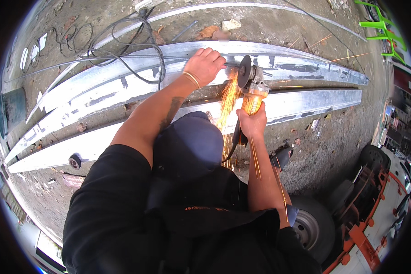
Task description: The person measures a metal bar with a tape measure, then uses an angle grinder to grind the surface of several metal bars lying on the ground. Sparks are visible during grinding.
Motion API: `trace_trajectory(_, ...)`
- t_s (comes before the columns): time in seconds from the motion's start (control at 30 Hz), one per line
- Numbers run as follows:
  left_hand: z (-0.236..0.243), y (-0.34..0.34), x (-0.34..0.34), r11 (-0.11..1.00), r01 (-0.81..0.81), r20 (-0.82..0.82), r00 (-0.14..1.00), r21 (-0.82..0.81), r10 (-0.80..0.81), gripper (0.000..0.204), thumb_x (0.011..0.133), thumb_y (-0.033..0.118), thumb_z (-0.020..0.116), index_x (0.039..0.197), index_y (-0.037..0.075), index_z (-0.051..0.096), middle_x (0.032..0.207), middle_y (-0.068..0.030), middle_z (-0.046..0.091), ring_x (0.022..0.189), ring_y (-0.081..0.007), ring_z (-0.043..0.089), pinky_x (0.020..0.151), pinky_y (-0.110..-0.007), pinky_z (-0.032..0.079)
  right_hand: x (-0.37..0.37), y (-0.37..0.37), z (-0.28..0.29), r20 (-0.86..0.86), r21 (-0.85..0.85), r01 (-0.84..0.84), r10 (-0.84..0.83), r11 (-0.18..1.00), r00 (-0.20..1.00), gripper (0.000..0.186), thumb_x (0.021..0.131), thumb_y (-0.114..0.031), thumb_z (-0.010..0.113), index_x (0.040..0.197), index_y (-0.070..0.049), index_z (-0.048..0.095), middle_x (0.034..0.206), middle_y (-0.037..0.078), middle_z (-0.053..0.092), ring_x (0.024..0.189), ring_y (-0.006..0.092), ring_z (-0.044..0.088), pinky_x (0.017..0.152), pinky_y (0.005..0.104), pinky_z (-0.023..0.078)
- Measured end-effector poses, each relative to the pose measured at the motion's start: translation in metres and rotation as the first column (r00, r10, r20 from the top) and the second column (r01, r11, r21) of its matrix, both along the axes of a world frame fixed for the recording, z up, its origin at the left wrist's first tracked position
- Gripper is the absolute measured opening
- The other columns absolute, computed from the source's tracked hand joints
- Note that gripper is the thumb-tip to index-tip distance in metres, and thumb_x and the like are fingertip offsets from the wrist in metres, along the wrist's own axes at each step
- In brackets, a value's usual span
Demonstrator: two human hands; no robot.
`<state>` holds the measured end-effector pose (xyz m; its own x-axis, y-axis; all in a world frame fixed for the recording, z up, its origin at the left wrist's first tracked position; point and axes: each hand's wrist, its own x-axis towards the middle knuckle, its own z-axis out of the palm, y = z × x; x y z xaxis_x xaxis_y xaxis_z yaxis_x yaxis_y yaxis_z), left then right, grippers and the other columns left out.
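My right hand [252,122] is wrapped round the yellow body of an angle grinder [255,97]. Its dark disc [245,71] stands upright, and orange sparks [230,93] stream from its edge toward me. Left of the disc, my left hand [204,67] is closed on a thin metal rod [169,57], fingers curled over it. The rod lies across a long silver metal beam [137,75]; the exact contact between disc and rod is lost in the glare. A black cord [232,148] hangs from the grinder's rear.
A second silver beam [315,101] lies nearer me. Looped black cable [157,50] drapes over the beams at left. A small black wheel [75,161] sits at the near left. Green plastic chairs [383,29] stand far right; a vehicle tyre [322,226] is at my lower right.
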<state>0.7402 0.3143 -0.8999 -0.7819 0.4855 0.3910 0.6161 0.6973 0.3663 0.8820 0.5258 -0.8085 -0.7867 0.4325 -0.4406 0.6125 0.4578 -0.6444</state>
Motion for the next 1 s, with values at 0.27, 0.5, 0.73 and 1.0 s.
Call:
trace_trajectory(0.27,0.003,-0.001,0.000,0.999,0.018,0.039,0.999,0.042,-0.020,0.017,0.094,0.028,0.071,0.101,0.013,0.069,0.100,-0.0070,0.066,0.101,-0.0303,0.064,0.092,-0.045,0.051,0.005,0.002,-0.007,-0.048,-0.114,0.047,-0.053,0.992,0.997,0.050,0.078,-0.009,0.082,0.121,0.000,0.059,0.099,0.007,0.072,0.082,0.0150,0.067,0.075,0.0326,0.056)
trace_trajectory(0.5,0.001,-0.001,0.001,1.000,-0.002,-0.002,1.000,0.011,0.002,0.019,0.099,0.034,0.067,0.101,0.015,0.072,0.098,-0.0007,0.066,0.103,-0.0225,0.061,0.093,-0.039,0.049,0.000,-0.001,0.001,-0.015,-0.032,0.010,-0.011,0.999,1.000,0.051,0.078,-0.011,0.081,0.123,0.000,0.058,0.099,0.011,0.072,0.085,0.0205,0.069,0.077,0.0359,0.056)
trace_trajectory(0.73,0.003,0.000,0.001,1.000,-0.005,-0.012,1.000,-0.003,0.005,0.019,0.098,0.033,0.068,0.100,0.015,0.073,0.097,-0.0009,0.066,0.103,-0.0225,0.062,0.093,-0.038,0.049,0.000,-0.001,0.003,0.058,-0.065,0.017,-0.014,0.998,0.998,0.059,0.079,-0.016,0.080,0.130,0.001,0.056,0.109,0.019,0.074,0.096,0.0317,0.074,0.087,0.0428,0.059)
trace_trajectory(1.0,0.000,-0.001,0.001,0.999,0.017,0.001,1.000,0.044,-0.017,0.015,0.094,0.027,0.071,0.100,0.014,0.069,0.099,-0.0043,0.065,0.100,-0.0274,0.063,0.091,-0.042,0.051,-0.003,-0.004,0.006,0.072,-0.026,0.015,-0.013,1.000,0.997,0.061,0.078,-0.017,0.081,0.132,0.000,0.056,0.113,0.020,0.073,0.101,0.0320,0.073,0.091,0.0430,0.058)
